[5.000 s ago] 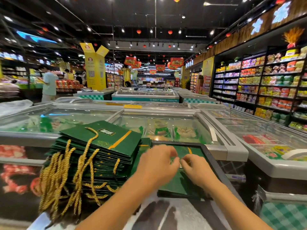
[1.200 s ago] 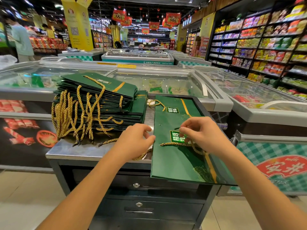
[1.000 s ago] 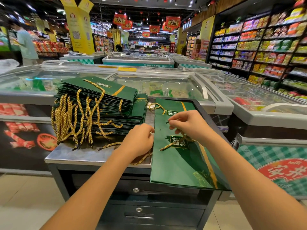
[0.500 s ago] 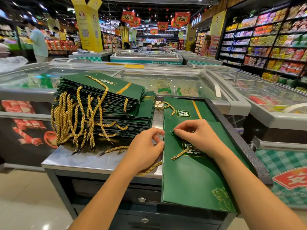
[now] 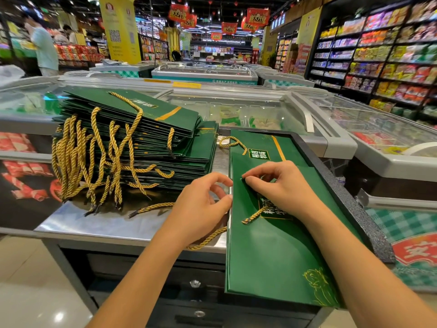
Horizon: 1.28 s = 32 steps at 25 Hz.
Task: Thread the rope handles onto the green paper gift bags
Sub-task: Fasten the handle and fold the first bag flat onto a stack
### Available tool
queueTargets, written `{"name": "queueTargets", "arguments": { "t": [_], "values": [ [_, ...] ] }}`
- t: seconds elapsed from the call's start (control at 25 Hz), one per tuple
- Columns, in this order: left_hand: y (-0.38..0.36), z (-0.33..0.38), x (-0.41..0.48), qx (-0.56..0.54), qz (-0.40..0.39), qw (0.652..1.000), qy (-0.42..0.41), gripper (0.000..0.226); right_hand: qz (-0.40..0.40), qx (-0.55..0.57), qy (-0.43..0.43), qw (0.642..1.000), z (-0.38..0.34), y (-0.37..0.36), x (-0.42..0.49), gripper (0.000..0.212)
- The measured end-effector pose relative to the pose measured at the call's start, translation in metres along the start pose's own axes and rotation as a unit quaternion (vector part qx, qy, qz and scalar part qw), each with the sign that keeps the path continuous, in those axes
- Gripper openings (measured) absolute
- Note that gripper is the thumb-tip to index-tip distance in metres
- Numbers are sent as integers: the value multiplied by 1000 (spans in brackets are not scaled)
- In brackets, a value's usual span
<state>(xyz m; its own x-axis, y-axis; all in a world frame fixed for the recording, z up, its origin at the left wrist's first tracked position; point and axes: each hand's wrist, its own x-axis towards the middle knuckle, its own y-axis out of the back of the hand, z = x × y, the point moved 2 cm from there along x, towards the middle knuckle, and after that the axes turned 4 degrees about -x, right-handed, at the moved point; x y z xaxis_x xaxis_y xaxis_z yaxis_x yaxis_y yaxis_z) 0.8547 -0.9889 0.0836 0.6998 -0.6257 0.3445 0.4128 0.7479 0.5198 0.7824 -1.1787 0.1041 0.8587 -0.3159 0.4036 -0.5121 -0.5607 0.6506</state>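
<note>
Two hands, yours, are busy at the top end of one green gift bag [image 5: 272,252], which lies flat along the right side of the steel bench [image 5: 94,223], its lower end overhanging the bench's near edge. Your right hand [image 5: 281,188] pinches the dark tip of a gold rope handle [image 5: 254,215] between thumb and forefinger, right at the bag's upper left corner, and the loose rope trails down over the printed label. Your left hand [image 5: 203,207] is curled with its thumb against the bag's left edge; whether it grips the edge or a second length of gold cord [image 5: 208,240] that runs out below it cannot be told. By the look of it you are on the threading step itself, feeding the tip into a punched hole, though the hole is hidden by your fingers. Next you would need to steady the paper and push the stiff tip through cleanly without creasing the edge. At centre left sits the stack of finished bags [image 5: 132,138], cords dangling over its front. On the bag beneath, a label [image 5: 259,154] in white Chinese characters appears to read 精选牧场. Red hanging banners [image 5: 179,14] at the top seem to say 盛大开业, and a yellow pillar [image 5: 118,29] carries a QR code.
</note>
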Motion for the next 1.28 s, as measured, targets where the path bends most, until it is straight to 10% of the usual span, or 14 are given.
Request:
{"name": "queueTargets", "arguments": {
  "t": [0.76,0.92,1.28],
  "values": [
    [-1,9,-9,-24,-41,996,-74,44,-29,29,80,996,-6,-1,-3,30],
    [7,10,5,-63,-14,998,22,38,-24,34,71,997,-8,2,-4,22],
    [-19,22,34,147,50,986,-66,21,5,58,84,995,-7,4,-4,26]
  ]
}}
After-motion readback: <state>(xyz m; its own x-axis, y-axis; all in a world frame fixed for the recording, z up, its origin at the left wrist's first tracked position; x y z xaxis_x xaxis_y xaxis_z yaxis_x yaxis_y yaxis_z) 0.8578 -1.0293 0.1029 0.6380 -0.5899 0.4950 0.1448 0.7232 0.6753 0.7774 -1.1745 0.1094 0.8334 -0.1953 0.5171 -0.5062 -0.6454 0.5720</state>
